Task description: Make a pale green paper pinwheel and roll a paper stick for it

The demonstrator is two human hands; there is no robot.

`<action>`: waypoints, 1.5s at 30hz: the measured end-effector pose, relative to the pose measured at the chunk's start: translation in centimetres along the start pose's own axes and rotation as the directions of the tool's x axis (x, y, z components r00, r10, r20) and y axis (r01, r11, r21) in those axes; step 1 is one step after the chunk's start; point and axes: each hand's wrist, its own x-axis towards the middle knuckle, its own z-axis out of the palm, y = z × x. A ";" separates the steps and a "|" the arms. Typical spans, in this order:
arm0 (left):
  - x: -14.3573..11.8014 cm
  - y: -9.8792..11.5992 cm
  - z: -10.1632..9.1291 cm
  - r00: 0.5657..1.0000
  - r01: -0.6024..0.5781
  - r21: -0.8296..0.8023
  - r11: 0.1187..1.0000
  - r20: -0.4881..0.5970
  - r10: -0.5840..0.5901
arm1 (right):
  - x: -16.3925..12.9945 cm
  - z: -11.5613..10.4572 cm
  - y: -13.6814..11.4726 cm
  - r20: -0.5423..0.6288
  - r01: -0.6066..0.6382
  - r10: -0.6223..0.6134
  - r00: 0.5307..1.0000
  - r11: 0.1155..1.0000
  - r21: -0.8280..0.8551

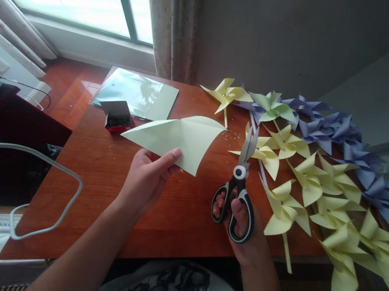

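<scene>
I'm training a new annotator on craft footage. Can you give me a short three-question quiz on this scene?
1. True or false: the right hand holds scissors.
2. What does the left hand hold? A) folded pale yellow paper B) a stapler C) a purple pinwheel
3. Fill in: the pinwheels nearest the scissors are ____ in colour.

Key: 1 true; 2 A, the folded paper; 3 yellow, as in the yellow pinwheels.

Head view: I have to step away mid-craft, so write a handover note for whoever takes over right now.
Left hand: holds the pale yellow sheet up by its lower edge, folded into a triangle.
Right hand: fingers through the scissors, blades nearly closed, pointing away, not on the sheet.
On the table: finished pinwheels in yellow, green and purple at right, small box and folder behind.
Done: many pinwheels. Left: this sheet, uncut.
</scene>
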 end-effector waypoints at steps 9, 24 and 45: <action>-0.1 -0.3 0.1 1.000 0.020 0.152 0.988 -0.026 -0.016 | -1.6 0.4 -0.8 0.004 0.030 -0.030 1.000 0.972 -0.233; -0.5 -0.4 0.1 0.984 -0.151 0.273 0.950 -0.056 0.172 | -2.5 0.4 -2.1 0.063 -0.128 0.193 0.979 0.829 -0.545; -1.1 -0.2 0.5 0.990 -0.132 0.481 0.867 0.024 0.138 | -2.2 0.9 -1.9 0.161 -0.177 0.259 0.952 0.901 -0.397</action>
